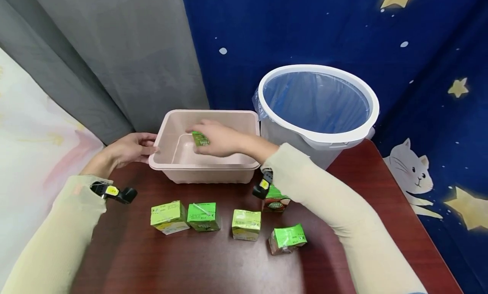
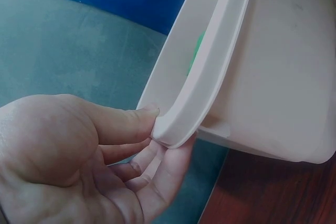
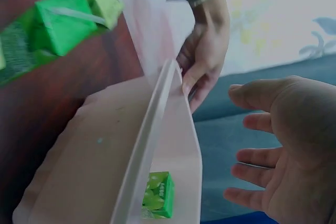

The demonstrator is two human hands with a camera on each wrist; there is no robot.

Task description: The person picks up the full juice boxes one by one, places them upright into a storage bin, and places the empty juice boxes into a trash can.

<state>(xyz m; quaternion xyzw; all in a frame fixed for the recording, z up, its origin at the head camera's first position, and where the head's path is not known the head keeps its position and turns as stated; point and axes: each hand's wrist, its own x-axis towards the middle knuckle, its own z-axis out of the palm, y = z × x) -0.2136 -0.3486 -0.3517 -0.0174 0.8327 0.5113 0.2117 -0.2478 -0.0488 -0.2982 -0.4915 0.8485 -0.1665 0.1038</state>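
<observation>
Inside the pink tub [image 1: 209,176]: a small green carton [image 3: 159,195], apparently low enough to be contained by the walls. Over the tub, a right hand [image 1: 219,139] with fingers spread and nearly straight, gripping nothing and apart from the carton in the right wrist view, perhaps loose for clearance. At the tub's left end, a left hand [image 1: 131,149] pinching the rim between thumb and curled fingers, probably for steadiness. In front, on the dark red table [image 1: 183,264], five more cartons [image 1: 246,225], presumably for easy reach. Right of the tub, a white bin [image 1: 335,138] with a clear bag [image 1: 312,101] inside, likely as a liner.
</observation>
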